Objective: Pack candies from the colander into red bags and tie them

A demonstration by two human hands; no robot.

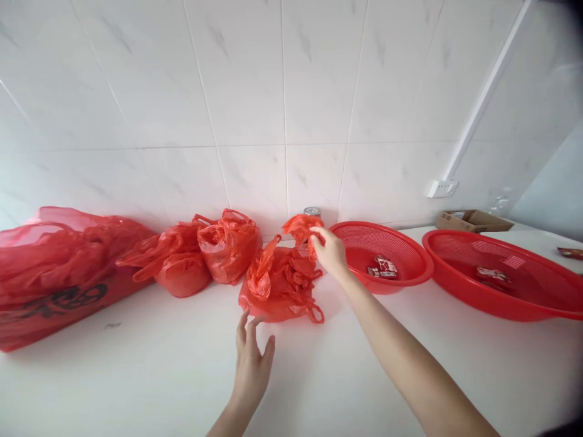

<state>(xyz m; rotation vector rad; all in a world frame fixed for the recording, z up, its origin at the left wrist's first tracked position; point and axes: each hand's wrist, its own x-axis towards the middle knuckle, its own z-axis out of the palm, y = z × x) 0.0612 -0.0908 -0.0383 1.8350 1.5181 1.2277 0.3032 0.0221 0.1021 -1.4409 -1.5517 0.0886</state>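
Observation:
My right hand (pixel 328 247) is closed on a crumpled red plastic bag (pixel 300 228), held up a little above the table. Below it and to the left lies a pile of red plastic bags (pixel 277 291), with loops of handles sticking out. My left hand (pixel 253 358) is just in front of this pile, fingers apart and holding nothing. Its fingertips come close to the pile's front edge; whether they touch I cannot tell.
Left of the pile stand a stuffed red bag (pixel 230 249), a tied red bag (pixel 182 273) and a large red bag (pixel 91 273). On the right are two red baskets (pixel 387 227) (pixel 492 303) with small packets inside. Behind stand a can (pixel 312 211) and a cardboard box (pixel 476 221).

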